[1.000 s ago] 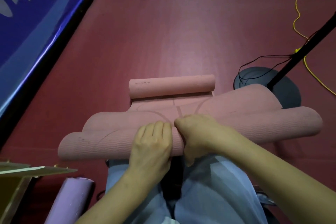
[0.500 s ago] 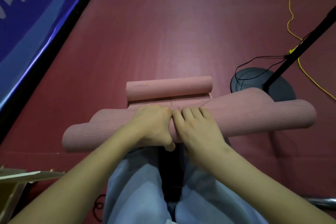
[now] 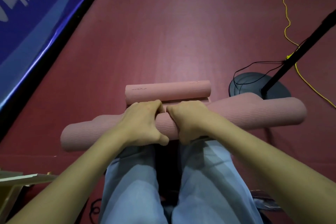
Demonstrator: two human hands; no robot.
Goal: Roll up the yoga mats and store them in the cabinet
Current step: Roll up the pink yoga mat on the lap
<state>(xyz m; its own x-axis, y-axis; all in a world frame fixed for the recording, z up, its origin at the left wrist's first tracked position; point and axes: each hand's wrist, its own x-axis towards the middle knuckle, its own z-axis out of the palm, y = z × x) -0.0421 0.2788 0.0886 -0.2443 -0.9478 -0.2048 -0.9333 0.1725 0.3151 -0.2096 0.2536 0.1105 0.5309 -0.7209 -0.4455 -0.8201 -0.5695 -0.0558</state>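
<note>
Both hands are wrapping the pink mat (image 3: pixel 236 114) on the red floor (image 3: pixel 163 32): the left hand (image 3: pixel 143 123) and right hand (image 3: pixel 189 122) are sitting side by side mid-roll, fingers curling over the top in a tight grip, thumbs underneath. The mat's far end (image 3: pixel 167 90) is lying curled just beyond the knuckles, possibly touching. A black stand base (image 3: pixel 254 85) is sitting by the mat's right end.

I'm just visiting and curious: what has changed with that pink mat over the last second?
Both hands, left hand and right hand, rolled the pink mat forward; the flat strip before the far roll nearly vanished. Both keep gripping. The far roll and fan stand base stayed put.
</note>
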